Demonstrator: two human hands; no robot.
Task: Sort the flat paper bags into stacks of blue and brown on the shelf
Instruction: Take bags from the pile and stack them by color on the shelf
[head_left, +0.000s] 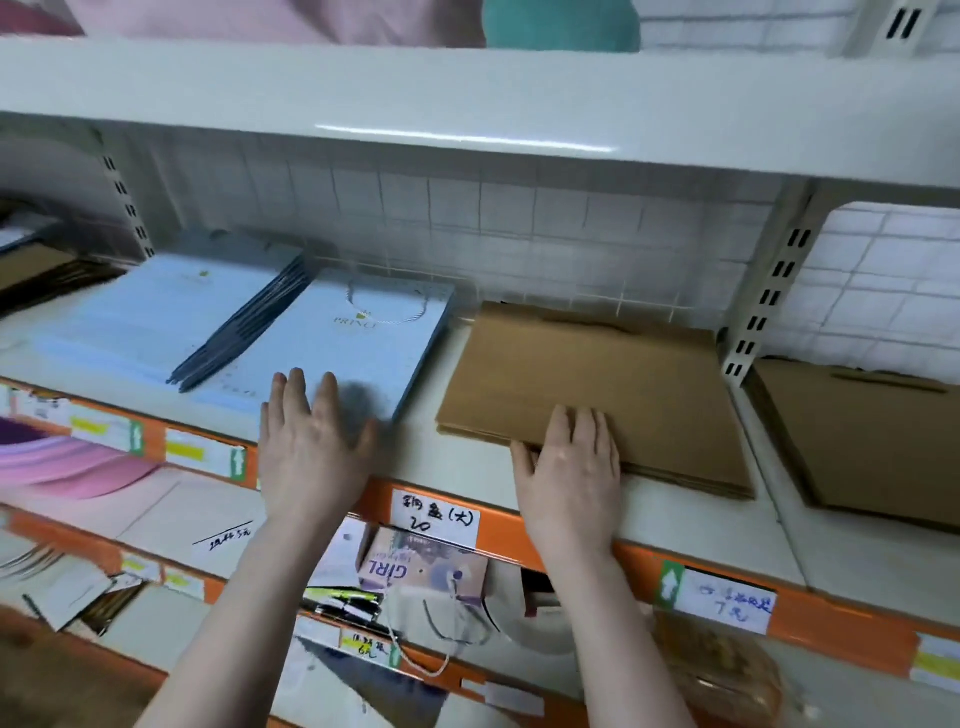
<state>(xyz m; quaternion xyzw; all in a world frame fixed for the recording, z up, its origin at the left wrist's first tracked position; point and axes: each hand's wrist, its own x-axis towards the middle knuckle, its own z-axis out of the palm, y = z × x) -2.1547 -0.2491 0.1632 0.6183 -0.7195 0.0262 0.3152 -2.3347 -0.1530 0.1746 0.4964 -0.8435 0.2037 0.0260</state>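
A: Quick pass. We've got the shelf, white with an orange front lip. Blue stack sits left of centre, top bag reads "PRINCE" with a cord handle lying flat on it. A second blue stack lies just left of that, and a fan of dark blue bags rests between them, tilted across both.

B: Brown stack?

A: Right of the blue one, apart from it, bare shelf showing between. Flat, near edge at the shelf front.

B: Hands?

A: Left hand is flat, fingers straight and spread, over the near right corner of the PRINCE stack. It's blurred (motion smear on the thumb side), so we can't tell if the palm actually touches. It grips nothing.

B: Right hand?

A: Fingers straight, lying on top of the brown stack's near edge, thumb down along the front of that edge. We call it pressing, not clutching.

B: Extras?

A: Another brown stack in the next bay right, past the slotted upright. Handwritten price tag on the lip between the wrists. A "GIRL" bag on the shelf below.
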